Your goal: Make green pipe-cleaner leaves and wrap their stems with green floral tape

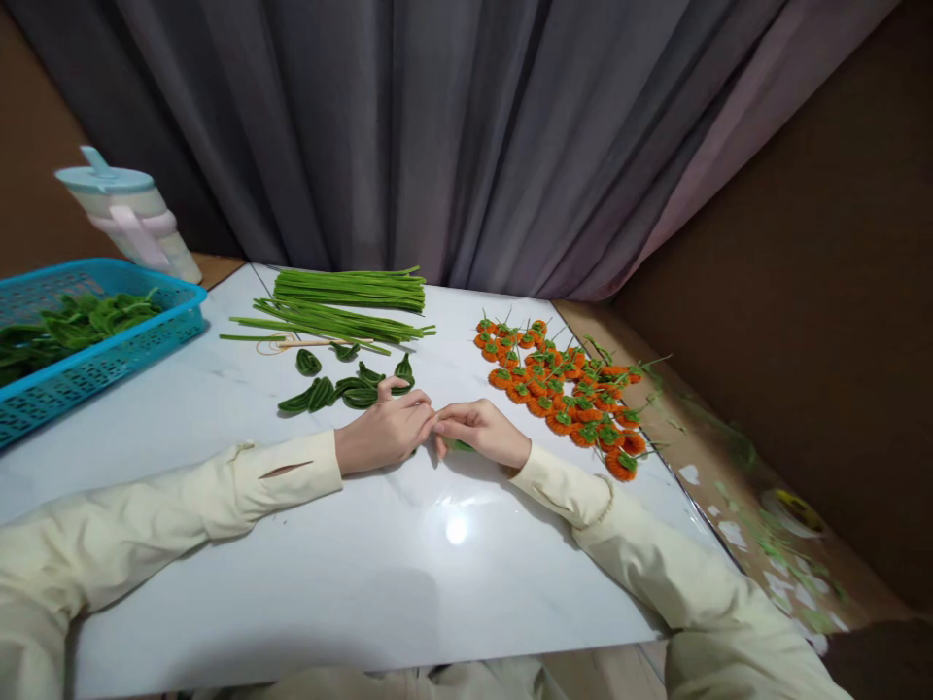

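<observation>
My left hand (pixel 386 430) and my right hand (pixel 487 431) meet fingertip to fingertip above the white tabletop. Both are closed in a pinch, and what lies between the fingertips is too small to make out. A bit of green (pixel 459 445) shows under my right hand's fingers, mostly hidden. Just beyond my left hand lie several dark green fuzzy leaves (pixel 359 397), shaped from looped pipe cleaners. To the right of my right hand, many small orange fuzzy pieces with green tops (pixel 561 389) are spread out, thin stems sticking up from them.
Bright green pipe cleaners (pixel 350 290) lie in bundles at the back, near a thin wooden stick (pixel 306 342). A blue basket (pixel 164 326) of green leaves stands left, before a lidded tumbler (pixel 135 219). Grey curtains (pixel 408 136) hang behind. Scraps and a tape roll (pixel 793 512) lie right.
</observation>
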Demonstrator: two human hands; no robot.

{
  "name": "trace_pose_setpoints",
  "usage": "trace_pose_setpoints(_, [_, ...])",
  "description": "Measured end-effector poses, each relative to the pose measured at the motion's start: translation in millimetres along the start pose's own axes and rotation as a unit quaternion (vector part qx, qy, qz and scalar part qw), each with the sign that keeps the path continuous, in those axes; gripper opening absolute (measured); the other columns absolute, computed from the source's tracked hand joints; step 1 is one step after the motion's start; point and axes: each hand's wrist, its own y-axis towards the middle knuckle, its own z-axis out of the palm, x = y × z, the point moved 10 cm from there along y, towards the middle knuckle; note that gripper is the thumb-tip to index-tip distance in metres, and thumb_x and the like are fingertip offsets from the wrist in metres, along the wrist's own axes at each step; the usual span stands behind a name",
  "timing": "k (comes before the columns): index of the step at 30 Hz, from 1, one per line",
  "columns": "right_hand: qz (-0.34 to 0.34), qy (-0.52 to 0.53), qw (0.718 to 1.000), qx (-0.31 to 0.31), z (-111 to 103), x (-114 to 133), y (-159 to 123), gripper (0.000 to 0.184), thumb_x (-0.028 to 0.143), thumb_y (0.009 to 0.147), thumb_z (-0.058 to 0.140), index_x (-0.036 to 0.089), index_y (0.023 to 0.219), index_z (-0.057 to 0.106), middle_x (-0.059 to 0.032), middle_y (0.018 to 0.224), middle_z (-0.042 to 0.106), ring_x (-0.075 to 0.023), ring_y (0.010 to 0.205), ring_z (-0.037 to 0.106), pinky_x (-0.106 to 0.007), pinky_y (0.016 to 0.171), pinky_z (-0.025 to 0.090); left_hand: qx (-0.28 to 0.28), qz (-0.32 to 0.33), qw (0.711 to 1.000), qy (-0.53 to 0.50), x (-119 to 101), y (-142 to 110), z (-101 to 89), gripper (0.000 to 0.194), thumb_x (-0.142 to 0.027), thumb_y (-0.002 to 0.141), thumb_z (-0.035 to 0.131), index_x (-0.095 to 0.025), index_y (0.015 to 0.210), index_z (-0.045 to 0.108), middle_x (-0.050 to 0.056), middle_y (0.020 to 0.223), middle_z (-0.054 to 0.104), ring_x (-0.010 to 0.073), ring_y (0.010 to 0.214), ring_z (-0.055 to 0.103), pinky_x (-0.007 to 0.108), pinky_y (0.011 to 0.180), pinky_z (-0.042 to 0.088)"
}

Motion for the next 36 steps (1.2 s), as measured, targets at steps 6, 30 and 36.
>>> trace_pose_setpoints(6, [-0.017, -0.072, 0.997, -0.02, 1.1, 7.3, -1.0, 0.022, 0.028, 0.082, 0.053, 0.012, 0.072, 0.064, 0.001, 0.051, 0.059, -0.008, 0.047, 0.045, -0.02, 0.052, 0.039, -0.011, 0.036, 0.997, 0.064, -6.9, -3.4, 1.4, 0.032, -0.012, 0.095, 0.027, -0.014, 0.075, 0.053, 0.006, 0.073, 0.065, 0.0184, 0.084, 0.059, 0.038, 0.085, 0.027])
trace_pose_setpoints(30, [-0.024, -0.131, 0.991, -0.024, 1.2, 4.3, -1.9, 0.02, 0.022, 0.082, 0.048, 0.013, 0.066, 0.059, 0.0, 0.054, 0.062, -0.0086, 0.048, 0.048, -0.02, 0.052, 0.038, -0.03, -0.021, 0.997, -0.066, 0.9, -2.2, -2.0, 0.028, -0.014, 0.094, 0.025, -0.015, 0.075, 0.046, 0.003, 0.072, 0.059, 0.0149, 0.071, 0.054, 0.038, 0.081, 0.025])
trace_pose_setpoints(36, [-0.027, -0.153, 0.986, -0.056, -4.5, 1.6, -2.5, 0.012, 0.015, 0.074, 0.05, 0.014, 0.064, 0.058, 0.0026, 0.047, 0.058, -0.0075, 0.043, 0.043, -0.019, 0.049, 0.036, -0.029, -0.013, 0.997, -0.068, -3.3, -2.1, -3.0, 0.028, -0.014, 0.094, 0.026, -0.014, 0.075, 0.047, 0.003, 0.072, 0.059, 0.0145, 0.072, 0.054, 0.038, 0.081, 0.024])
